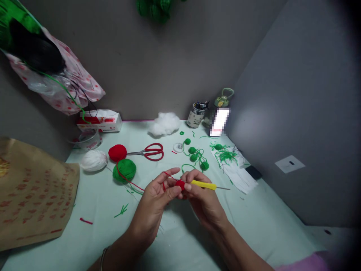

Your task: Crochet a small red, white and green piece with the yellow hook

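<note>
My left hand (pixel 162 192) pinches a small red crochet piece (pixel 180 184) between thumb and fingers, its index finger raised with red yarn running over it. In my right hand (pixel 199 192) is a crochet hook with a yellow handle (pixel 203 184); its tip meets the red piece, and a thin metal end sticks out to the right. From the left hand the red strand leads back to a red yarn ball (pixel 117 153). A green yarn ball (pixel 124 171) and a white yarn ball (pixel 94 160) lie close to it.
Red-handled scissors (pixel 153 152) lie behind the hands, with white stuffing (pixel 164 124) farther back. Small green crocheted balls (pixel 193 157) and green yarn scraps (pixel 227 156) are to the right. A paper bag (pixel 36 199) stands left; a pen jar (pixel 195 116) is at the wall.
</note>
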Motion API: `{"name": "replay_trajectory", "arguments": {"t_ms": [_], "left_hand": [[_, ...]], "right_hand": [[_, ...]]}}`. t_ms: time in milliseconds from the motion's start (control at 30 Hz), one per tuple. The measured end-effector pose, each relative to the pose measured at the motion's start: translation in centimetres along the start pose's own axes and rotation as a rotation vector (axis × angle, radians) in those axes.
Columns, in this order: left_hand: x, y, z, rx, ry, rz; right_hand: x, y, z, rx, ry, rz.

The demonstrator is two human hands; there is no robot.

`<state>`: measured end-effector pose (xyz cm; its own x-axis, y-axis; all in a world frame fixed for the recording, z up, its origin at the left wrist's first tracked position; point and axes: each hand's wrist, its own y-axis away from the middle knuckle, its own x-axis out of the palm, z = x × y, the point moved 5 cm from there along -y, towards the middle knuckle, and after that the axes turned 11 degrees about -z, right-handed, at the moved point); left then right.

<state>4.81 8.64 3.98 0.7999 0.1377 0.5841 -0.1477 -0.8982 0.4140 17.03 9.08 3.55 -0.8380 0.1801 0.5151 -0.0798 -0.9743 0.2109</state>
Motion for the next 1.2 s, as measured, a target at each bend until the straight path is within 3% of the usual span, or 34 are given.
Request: {"name": "replay_trajectory", "arguments": {"t_ms": [100,200,367,767,967,1067,1200], "left_hand": [[0.1,-0.1,0.0,-0.04,0.037,0.031],[-0.1,-0.2,0.1,-0.067,0.071,0.017],[-0.4,-0.1,0.4,-0.1,0.125,-0.027],[-0.2,0.2,0.2,-0.037,0.077,-0.039],[-0.5,0.0,-1.3,0.134,-0.116,0.026],[-1.1,-0.4,-3.4,0.303,-0.379,0.075],[-2.9,-1.1,-6.9,0.443,-0.555,0.004]], "right_hand": [[0.4,0.0,-0.5,0.121,-0.114,0.038],[0.3,-0.2,-0.7,0.131,-0.127,-0.001],[-0.6,-0.3,-0.5,0.018,-0.028,-0.107],[-1.2,-0.4,-0.5,-0.129,0.084,-0.102],[-0.9,-0.5,0.1,-0.128,0.055,-0.106],[-0.8,-0.5,0.3,-0.107,0.023,-0.141],[-0.9,-0.5,0.5,-0.074,-0.016,-0.173]]}}
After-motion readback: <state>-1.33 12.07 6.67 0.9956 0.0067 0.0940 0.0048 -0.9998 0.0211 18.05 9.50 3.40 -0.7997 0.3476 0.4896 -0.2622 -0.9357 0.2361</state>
